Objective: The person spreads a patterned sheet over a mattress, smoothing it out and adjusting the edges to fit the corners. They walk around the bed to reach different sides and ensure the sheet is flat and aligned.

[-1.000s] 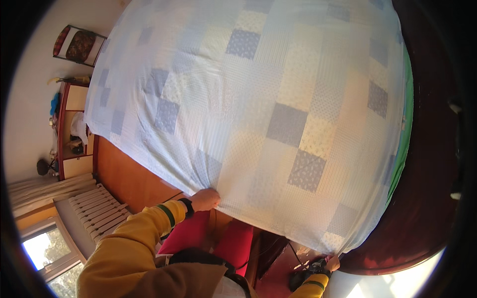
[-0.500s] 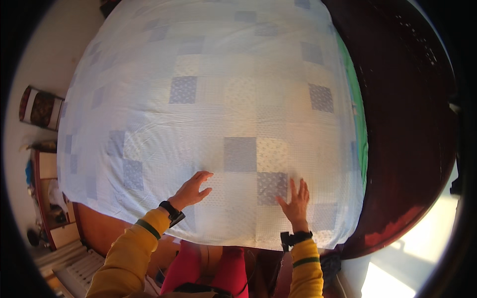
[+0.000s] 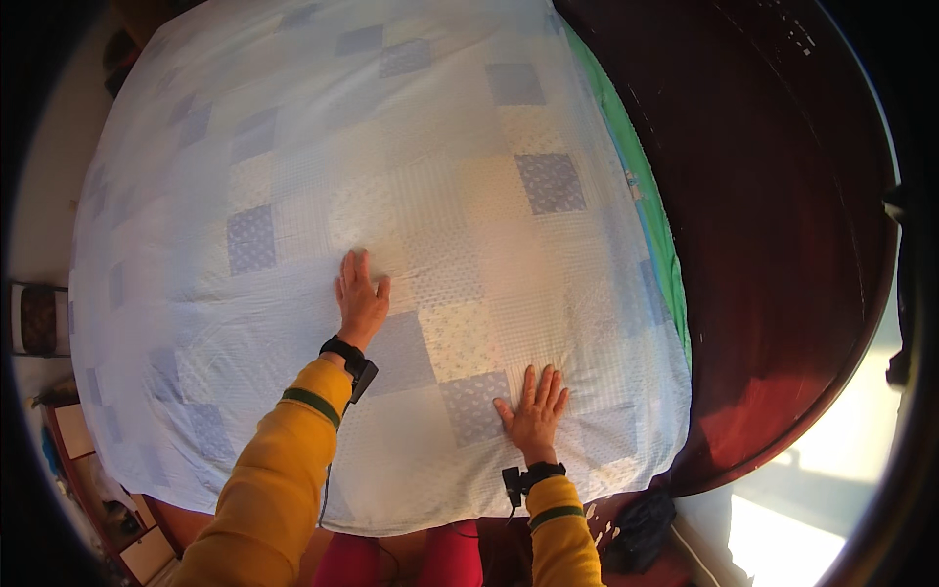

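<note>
A pale blue and white patchwork bed sheet [image 3: 411,421] covers the bed in front of me. My left hand [image 3: 362,301] lies on the sheet near its middle, beside a plain blue-grey square, palm down and fingers stretched. Lower and to the right, my right hand [image 3: 535,419] is spread flat on the sheet next to a flowered blue square. Neither hand holds anything. Soft wrinkles run across the cloth left of my left hand.
A dark red headboard [image 3: 773,245] curves along the bed's right side. Green cloth [image 3: 626,166] shows at the sheet's right edge. Far left stand a chair [image 3: 39,321] and a wooden cabinet [image 3: 78,430]. A dark bundle [image 3: 641,528] lies near the lower right corner.
My left hand has moved farther forward over the bed and now lies flat on the sheet. My right hand has come down spread on the cloth. The view has turned and shifted.
</note>
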The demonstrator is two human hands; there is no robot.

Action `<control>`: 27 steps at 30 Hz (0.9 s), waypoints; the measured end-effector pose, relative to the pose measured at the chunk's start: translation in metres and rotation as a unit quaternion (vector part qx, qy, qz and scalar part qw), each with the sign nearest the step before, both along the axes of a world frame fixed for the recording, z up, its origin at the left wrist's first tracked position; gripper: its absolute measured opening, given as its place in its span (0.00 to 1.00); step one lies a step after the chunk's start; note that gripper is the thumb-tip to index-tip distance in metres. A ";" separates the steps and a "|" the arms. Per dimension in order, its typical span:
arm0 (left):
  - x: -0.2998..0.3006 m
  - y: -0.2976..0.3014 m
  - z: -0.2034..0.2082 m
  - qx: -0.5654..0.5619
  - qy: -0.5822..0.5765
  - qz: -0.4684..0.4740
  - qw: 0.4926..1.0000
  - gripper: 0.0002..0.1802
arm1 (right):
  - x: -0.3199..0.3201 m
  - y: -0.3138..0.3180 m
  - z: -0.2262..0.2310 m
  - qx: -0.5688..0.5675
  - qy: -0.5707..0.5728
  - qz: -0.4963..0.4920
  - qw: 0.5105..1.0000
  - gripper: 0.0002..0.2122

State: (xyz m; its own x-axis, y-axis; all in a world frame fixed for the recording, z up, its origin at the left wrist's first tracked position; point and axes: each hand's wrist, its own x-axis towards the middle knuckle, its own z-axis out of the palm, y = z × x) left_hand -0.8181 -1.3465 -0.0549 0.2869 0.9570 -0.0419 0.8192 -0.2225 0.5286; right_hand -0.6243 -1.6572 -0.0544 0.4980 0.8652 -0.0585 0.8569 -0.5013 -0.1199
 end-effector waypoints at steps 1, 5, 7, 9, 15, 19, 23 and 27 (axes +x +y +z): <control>0.021 0.005 -0.007 0.013 0.025 0.018 0.999 0.37 | 0.000 0.000 0.005 -0.013 0.007 0.007 1.000 0.43; 0.059 0.010 -0.025 0.088 0.143 0.059 0.984 0.37 | 0.017 0.015 0.048 -0.071 0.124 0.026 0.989 0.41; 0.061 0.010 -0.028 0.119 0.120 0.059 0.984 0.37 | 0.047 0.033 0.078 -0.100 0.186 0.066 0.975 0.38; 0.059 0.011 -0.026 0.136 0.120 0.046 0.982 0.37 | 0.091 0.078 0.095 -0.210 0.318 0.058 0.923 0.36; 0.061 0.017 -0.022 0.085 0.109 0.037 0.990 0.40 | 0.162 0.337 0.069 0.140 0.219 0.184 0.948 0.37; 0.059 0.019 -0.026 0.068 0.106 0.041 0.991 0.41 | 0.123 0.494 0.074 0.132 0.185 0.217 0.949 0.43; 0.054 0.019 -0.035 0.079 0.086 0.034 0.993 0.40 | 0.047 0.579 0.085 0.117 0.147 0.309 0.932 0.44; 0.053 0.021 -0.040 0.099 0.080 0.031 0.991 0.39 | 0.030 0.589 0.047 0.036 0.152 0.356 0.921 0.46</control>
State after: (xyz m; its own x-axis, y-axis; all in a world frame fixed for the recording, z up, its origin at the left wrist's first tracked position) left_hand -0.7655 -1.3257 -0.0944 0.2322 0.9666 0.1085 0.9042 -0.2557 0.3422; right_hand -0.5947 -1.0686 -0.0073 -0.2271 0.9733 -0.0317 0.8866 0.1932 -0.4203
